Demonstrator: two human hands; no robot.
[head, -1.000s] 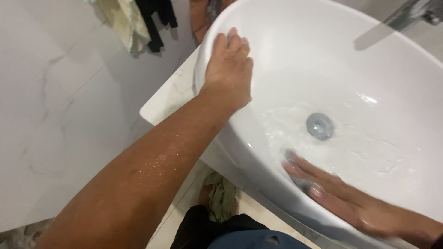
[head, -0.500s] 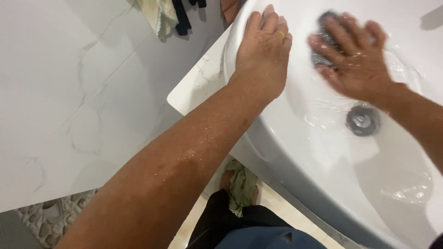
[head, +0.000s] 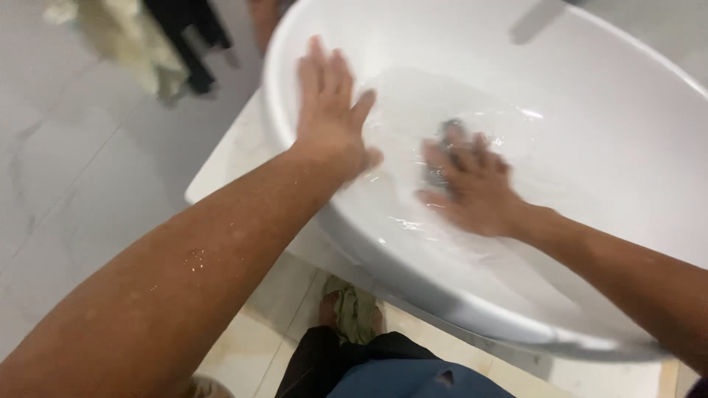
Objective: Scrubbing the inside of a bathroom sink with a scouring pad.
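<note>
A white oval basin (head: 619, 147) fills the upper right of the head view, with shallow water on its inner wall. My left hand (head: 332, 110) lies flat on the basin's near-left rim, fingers spread, holding nothing. My right hand (head: 468, 188) is inside the bowl, palm down, pressing a small dark scrubbing pad (head: 446, 136) against the wet inner surface. Only part of the pad shows beyond my fingertips. Water droplets sit on my left forearm.
The basin stands on a white counter (head: 221, 162) whose corner juts out to the left. Pale marble-look floor tiles (head: 66, 199) lie beyond. A green cloth (head: 354, 313) lies at my foot. Dark and pale cloths (head: 158, 40) lie on the floor at top left.
My right hand with the pad has moved from the basin's near side to its far-left wall and back toward the middle. My left hand stays on the rim. The camera has shifted.
</note>
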